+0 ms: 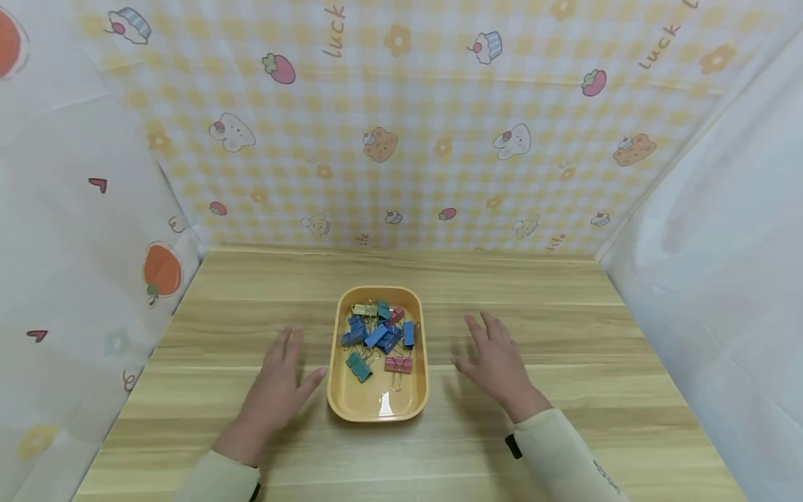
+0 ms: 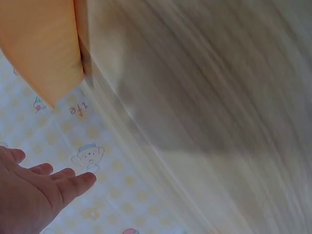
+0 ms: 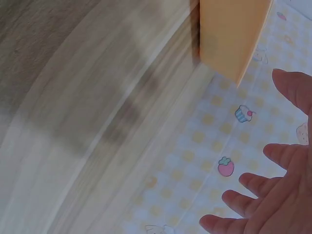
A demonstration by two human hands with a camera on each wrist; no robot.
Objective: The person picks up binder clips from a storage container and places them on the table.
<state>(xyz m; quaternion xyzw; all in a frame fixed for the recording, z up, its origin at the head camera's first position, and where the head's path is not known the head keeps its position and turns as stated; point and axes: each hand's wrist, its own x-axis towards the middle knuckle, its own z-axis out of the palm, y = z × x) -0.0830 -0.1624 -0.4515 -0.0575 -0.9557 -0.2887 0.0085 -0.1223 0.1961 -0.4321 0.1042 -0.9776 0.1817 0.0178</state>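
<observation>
Yellow-and-white checked cloth (image 1: 439, 104) makes the back wall, with strawberries, cakes and animal faces printed on it. Below it is one wide wooden desk (image 1: 564, 328). Two white cloths stand at the sides, a left cloth (image 1: 56, 244) and a right cloth (image 1: 721, 293), maybe to make a tidy little nook.

Two pale sleeves (image 1: 564, 446) reach in from the near side. One yellow tray (image 1: 364, 401) sits near the middle of the desk, between the left hand (image 1: 276, 387) and the right hand (image 1: 498, 362), perhaps so that both can get to it easily. The left thumb (image 1: 316, 378) is so near the tray's wall that I cannot tell if they touch. The right hand is a bit apart from the tray. Both hands hold nothing, and their fingers (image 1: 293, 348) are loose and let go.

Smallest are the binder clips (image 1: 376, 335), all inside the tray, with most of them heaped toward the far end. The tray's walls probably keep them from sliding away. I count one yellow clip (image 1: 364, 309), two green clips (image 1: 360, 367), two pink clips (image 1: 398, 364) and about five blue clips (image 1: 408, 335). The blue ones pile over each other, so their number may be a little off
</observation>
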